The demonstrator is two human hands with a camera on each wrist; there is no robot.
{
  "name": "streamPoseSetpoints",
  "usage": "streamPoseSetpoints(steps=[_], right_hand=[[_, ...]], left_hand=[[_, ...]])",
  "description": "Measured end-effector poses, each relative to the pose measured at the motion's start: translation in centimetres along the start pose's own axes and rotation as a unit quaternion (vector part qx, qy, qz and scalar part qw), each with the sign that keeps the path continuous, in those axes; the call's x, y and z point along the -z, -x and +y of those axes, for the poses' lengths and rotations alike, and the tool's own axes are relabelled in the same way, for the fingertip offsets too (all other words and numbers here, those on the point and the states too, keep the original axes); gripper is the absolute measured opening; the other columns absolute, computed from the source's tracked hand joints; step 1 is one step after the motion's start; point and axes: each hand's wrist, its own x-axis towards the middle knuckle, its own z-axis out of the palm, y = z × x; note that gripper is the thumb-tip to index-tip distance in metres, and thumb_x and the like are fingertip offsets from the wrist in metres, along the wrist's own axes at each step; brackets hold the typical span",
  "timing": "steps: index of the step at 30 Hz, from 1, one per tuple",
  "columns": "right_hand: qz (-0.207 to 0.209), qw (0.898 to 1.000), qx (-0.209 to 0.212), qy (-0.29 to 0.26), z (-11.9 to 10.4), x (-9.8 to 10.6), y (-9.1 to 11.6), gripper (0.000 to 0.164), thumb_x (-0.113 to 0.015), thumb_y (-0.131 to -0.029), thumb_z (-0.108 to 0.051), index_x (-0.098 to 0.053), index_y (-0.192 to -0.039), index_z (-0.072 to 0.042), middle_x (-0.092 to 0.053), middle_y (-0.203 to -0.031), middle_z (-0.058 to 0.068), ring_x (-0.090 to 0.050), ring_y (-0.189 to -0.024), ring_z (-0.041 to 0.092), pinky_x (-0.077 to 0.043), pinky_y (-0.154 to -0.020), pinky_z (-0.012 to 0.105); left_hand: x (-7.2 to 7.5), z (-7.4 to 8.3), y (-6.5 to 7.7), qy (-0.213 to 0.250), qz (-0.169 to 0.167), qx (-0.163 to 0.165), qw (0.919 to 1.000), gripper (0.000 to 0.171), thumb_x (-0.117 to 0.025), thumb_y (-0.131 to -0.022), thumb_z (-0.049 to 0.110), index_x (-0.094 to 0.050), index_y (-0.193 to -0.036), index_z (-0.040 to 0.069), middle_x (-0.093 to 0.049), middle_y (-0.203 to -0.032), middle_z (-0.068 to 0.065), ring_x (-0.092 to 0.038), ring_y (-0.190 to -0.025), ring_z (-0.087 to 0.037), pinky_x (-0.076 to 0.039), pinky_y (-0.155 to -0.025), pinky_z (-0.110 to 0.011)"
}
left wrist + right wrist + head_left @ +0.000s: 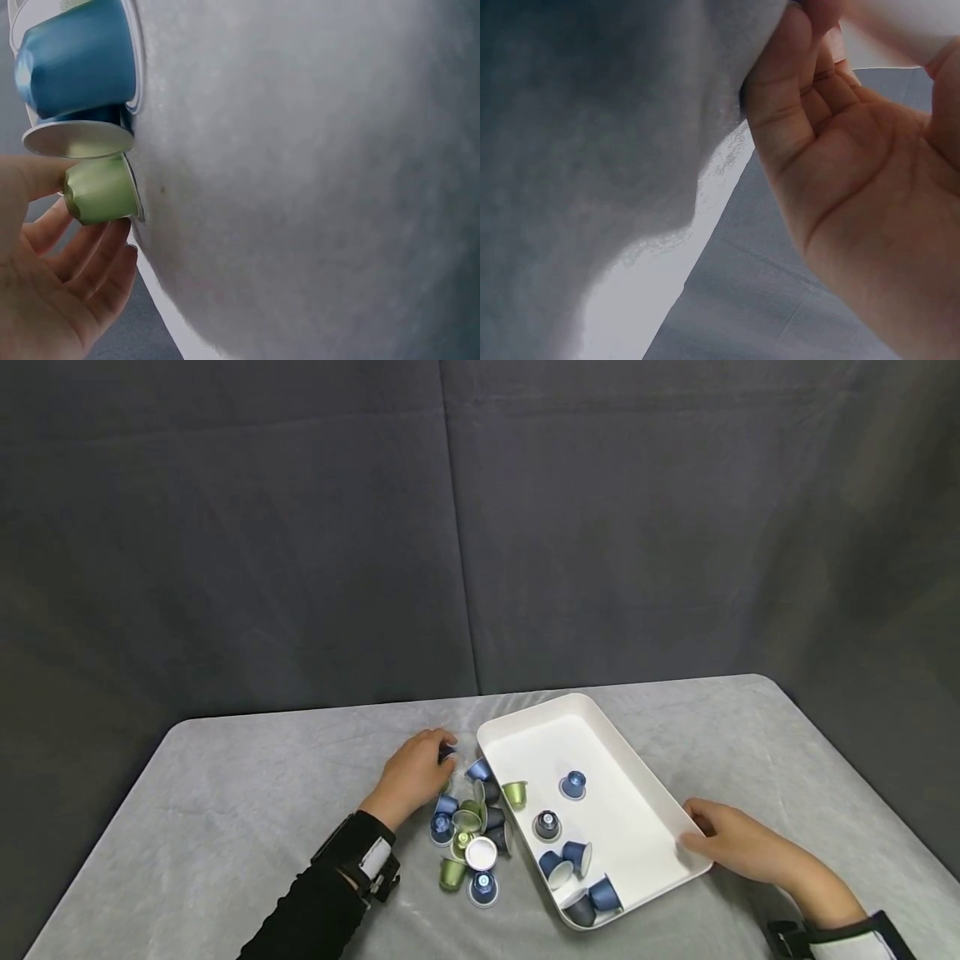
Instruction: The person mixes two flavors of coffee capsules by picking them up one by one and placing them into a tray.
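My left hand [414, 777] is at the far end of a loose pile of coffee capsules, thumb and fingers around a dark coffee capsule [447, 751]. In the left wrist view, a green capsule [101, 191] stands in front of the fingers and hides part of the grip; a blue capsule [82, 64] is beside it. On the other side, my right hand [738, 839] grips the near right edge of a white tray [637, 810], thumb over the rim. Inside the tray lie several capsules, among them a green one [515, 793] and a blue one [573, 785].
Blue, green and dark capsules crowd the tray's left side, including a green capsule [452, 874] and a blue capsule [483, 887] nearest the front. A grey cloth covers the table [247, 827]. Behind its far edge hangs a dark curtain [300, 568].
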Motion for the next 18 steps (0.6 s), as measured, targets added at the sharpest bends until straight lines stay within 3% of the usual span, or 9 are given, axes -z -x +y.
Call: streamPoseSetpoints(steps=[18], right_hand=[[0.003,1.0,0.002,-0.001,0.05,0.05,0.04,0.01,-0.06,-0.094,-0.009,-0.056,-0.098,-0.001,-0.064,-0.082,0.002,-0.052,-0.068,0.011,-0.045,-0.055,0.027]], left_hand=[[0.52,-0.08,-0.01,0.059,0.059,-0.013,0.9964,0.027,-0.067,-0.092,0.004,-0.063,-0.119,0.001,-0.057,-0.119,-0.019,-0.061,-0.105,-0.032,-0.049,-0.09,-0.045]])
